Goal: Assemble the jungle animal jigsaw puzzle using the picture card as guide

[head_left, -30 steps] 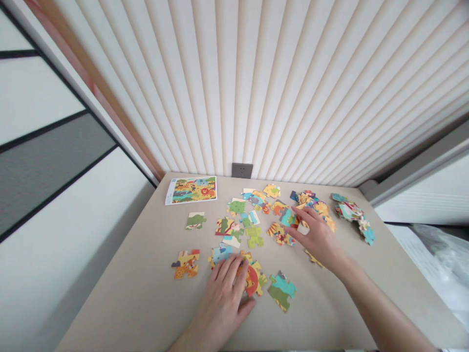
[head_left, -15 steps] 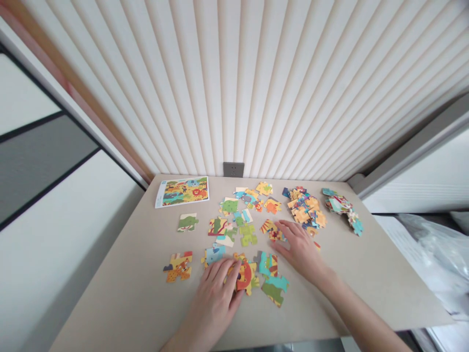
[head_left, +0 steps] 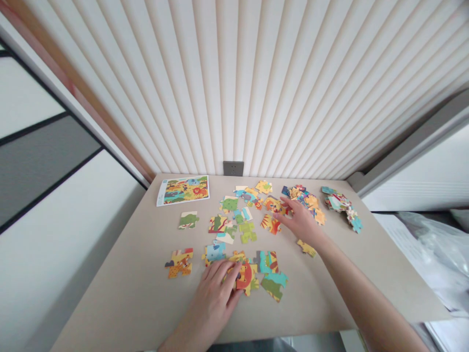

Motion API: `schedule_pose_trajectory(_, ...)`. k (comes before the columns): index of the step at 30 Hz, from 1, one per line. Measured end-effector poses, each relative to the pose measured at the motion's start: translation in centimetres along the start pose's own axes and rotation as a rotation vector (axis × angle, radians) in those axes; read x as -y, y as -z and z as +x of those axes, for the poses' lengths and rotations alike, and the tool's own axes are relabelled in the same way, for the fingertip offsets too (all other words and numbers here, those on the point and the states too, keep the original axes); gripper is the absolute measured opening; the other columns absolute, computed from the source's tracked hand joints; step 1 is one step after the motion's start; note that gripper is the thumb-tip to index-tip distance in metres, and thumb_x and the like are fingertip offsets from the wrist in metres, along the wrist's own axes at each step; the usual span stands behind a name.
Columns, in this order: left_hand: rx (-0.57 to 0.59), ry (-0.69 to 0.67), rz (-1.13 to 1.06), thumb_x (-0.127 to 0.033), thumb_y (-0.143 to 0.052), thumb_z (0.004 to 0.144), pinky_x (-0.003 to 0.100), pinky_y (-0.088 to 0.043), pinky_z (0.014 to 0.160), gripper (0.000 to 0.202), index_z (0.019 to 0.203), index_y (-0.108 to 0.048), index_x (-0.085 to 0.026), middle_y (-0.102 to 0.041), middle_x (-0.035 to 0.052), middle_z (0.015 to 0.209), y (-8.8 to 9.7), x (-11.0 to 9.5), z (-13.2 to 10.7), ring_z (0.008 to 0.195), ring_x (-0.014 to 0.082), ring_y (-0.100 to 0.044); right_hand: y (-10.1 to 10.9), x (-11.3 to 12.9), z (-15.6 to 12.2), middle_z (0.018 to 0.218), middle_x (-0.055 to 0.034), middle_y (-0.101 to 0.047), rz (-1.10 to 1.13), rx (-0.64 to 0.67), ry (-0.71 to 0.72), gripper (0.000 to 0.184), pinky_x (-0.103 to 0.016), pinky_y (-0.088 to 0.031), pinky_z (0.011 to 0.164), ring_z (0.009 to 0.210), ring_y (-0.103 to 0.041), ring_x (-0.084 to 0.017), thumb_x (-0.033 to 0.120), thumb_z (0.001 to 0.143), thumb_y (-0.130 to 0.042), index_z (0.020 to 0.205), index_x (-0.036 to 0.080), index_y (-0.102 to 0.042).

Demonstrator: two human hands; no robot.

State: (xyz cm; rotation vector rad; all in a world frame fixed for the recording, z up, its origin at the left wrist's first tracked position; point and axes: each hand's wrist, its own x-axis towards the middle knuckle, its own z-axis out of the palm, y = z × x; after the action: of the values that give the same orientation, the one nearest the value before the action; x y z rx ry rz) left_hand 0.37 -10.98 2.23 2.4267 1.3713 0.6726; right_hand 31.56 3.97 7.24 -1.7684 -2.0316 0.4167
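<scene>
Head view from the near side of the table (head_left: 139,293), down and forward to the ribbed wall (head_left: 249,98)

Bright, even light, soft shadow left of the table (head_left: 146,303), wide-angle stretch toward edges

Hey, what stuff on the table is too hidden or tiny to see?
Head view: puzzle pieces partly hidden under the left hand.
Head view: whether the right hand grips a piece; the hand blocks it.
Head view: lower pieces in the heap, covered by upper ones.
Head view: border marks on the picture card, too small.
</scene>
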Motion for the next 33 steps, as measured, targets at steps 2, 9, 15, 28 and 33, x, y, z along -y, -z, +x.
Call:
schedule_pose_trajectory(2,-0.008,-0.002,-0.016,-0.023,-0.065,0.096,0.052,-0.057,0.102,0.046,0.141,-0.055,-0.024,-0.067,0.0115,0.128,0.1,0.0,-0.2,0.119,0.0305,-0.064,-0.9,0.6,1.4,0.123,-0.0132,-0.069,-0.057,0.021,0.046,0.060,-0.038,-0.053,0.095,0.108,-0.069,-0.027,0.053,0.095,-0.065,0.144,0.019,-0.057)
schedule_pose_trajectory(9,0.022,0.023,-0.070,-0.019,-0.066,0.095,0.049,-0.056,0.108,0.058,0.150,-0.048,-0.023,-0.063,0.0124,0.136,1.2,-0.1,-1.6,0.128,0.0293,-0.060,-3.8,3.4,2.1,0.130,-0.0162,-0.065,-0.130,0.057,0.135,0.050,-0.048,-0.044,0.109,0.126,-0.059,-0.034,0.038,0.095,-0.069,0.140,0.020,-0.061)
schedule_pose_trajectory(15,-0.006,0.070,-0.077,-0.024,-0.068,0.095,0.047,-0.056,0.108,0.064,0.154,-0.043,-0.025,-0.059,0.0134,0.141,1.4,0.0,-3.3,0.131,0.0299,-0.060,-2.7,7.6,-7.8,0.130,-0.0124,-0.067,0.017,0.191,0.377,0.044,-0.046,-0.048,0.107,0.121,-0.061,-0.029,0.040,0.101,-0.063,0.142,0.024,-0.058)
schedule_pose_trajectory(28,-0.127,0.040,-0.032,-0.031,-0.062,0.101,0.040,-0.057,0.108,0.055,0.152,-0.045,-0.023,-0.060,0.0140,0.142,2.1,0.6,-5.3,0.132,0.0274,-0.061,-5.2,10.3,-15.9,0.129,-0.0137,-0.065,0.000,0.291,0.446,0.058,-0.050,-0.049,0.107,0.118,-0.060,-0.031,0.024,0.093,-0.069,0.148,0.018,-0.052)
schedule_pose_trajectory(33,-0.163,0.080,-0.077,-0.030,-0.064,0.100,0.041,-0.055,0.112,0.054,0.150,-0.046,-0.023,-0.058,0.0144,0.143,3.2,1.4,-5.9,0.135,0.0269,-0.058,-4.1,8.2,-14.5,0.134,-0.0142,-0.061,-0.022,0.131,0.367,0.061,-0.050,-0.049,0.107,0.124,-0.058,-0.032,0.027,0.096,-0.064,0.154,0.024,-0.045)
